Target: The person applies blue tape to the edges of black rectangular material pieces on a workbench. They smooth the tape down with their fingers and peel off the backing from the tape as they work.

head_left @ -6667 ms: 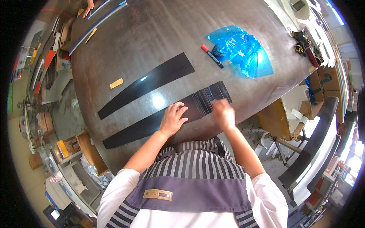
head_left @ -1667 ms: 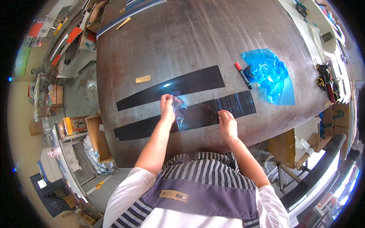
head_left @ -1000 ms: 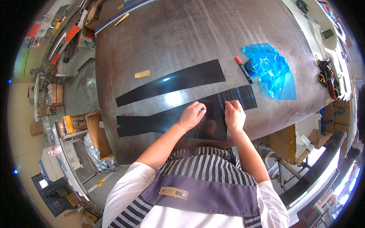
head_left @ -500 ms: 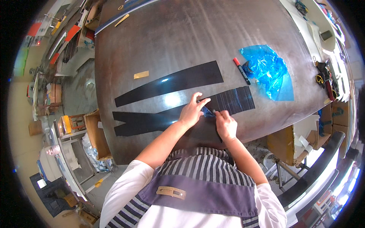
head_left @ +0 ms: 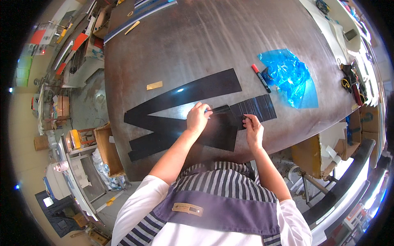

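Several tapered black sheets lie fanned on the table: a long upper one (head_left: pixel 193 89), others crossing below it (head_left: pixel 152 143). My left hand (head_left: pixel 198 119) is over the crossing sheets, fingertips pinched together; a small pale glint shows there, but what they hold is hard to make out. Under and beyond the sheets' right end lies a black piece with fine parallel lines (head_left: pixel 260 108). My right hand (head_left: pixel 254 129) is closed in a pinch on a dark edge of a black sheet, beside the lined piece.
On the brown table (head_left: pixel 213 37) are a crumpled blue plastic film (head_left: pixel 293 78), a red-capped marker (head_left: pixel 261 78), a strip of tan tape (head_left: pixel 154 85) and a yellow stick (head_left: pixel 132 27). Cardboard boxes (head_left: pixel 108 149) stand below the left edge, a carton (head_left: pixel 308 153) below the right.
My hands have drawn apart, the left moving left and the right moving right. The middle sheet's left end has shifted to meet the upper sheet; the lower sheets have swung nearer me.
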Available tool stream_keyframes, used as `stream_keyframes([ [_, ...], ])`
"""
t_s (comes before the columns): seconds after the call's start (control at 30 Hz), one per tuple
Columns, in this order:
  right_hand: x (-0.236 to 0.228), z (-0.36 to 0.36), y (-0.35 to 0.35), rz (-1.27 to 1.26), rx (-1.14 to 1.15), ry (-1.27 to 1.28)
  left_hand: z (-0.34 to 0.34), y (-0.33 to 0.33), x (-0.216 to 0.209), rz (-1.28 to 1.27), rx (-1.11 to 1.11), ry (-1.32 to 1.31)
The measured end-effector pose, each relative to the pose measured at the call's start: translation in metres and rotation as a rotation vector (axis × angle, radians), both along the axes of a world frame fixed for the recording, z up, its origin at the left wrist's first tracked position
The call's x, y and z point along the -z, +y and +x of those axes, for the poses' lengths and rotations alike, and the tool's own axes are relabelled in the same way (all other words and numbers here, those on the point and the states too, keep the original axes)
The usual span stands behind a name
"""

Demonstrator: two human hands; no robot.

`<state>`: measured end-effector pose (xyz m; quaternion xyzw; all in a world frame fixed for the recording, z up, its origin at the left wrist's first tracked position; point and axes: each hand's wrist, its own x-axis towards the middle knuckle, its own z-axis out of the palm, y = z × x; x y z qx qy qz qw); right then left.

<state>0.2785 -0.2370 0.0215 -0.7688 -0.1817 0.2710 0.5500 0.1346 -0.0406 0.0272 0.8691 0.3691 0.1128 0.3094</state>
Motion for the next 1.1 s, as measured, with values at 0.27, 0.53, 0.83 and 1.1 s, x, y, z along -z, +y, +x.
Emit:
stream_keyframes([
  [0.27, 0.012, 0.011, -0.001, -0.079, -0.018, 0.037, 0.005, -0.034, -0.007, -0.299, 0.467, -0.023],
  [0.53, 0.000, -0.006, -0.001, -0.335, -0.420, -0.890, 0.003, -0.044, 0.008, -0.094, 0.221, -0.015],
  [0.83, -0.001, -0.018, -0.005, -0.182, -0.655, -0.855, 0.002, -0.046, 0.016, -0.064, 0.209, -0.057],
  [1.1, -0.009, -0.016, -0.003, -0.330, -0.490, -0.783, 0.002, -0.048, 0.008, -0.053, 0.267, -0.002],
])
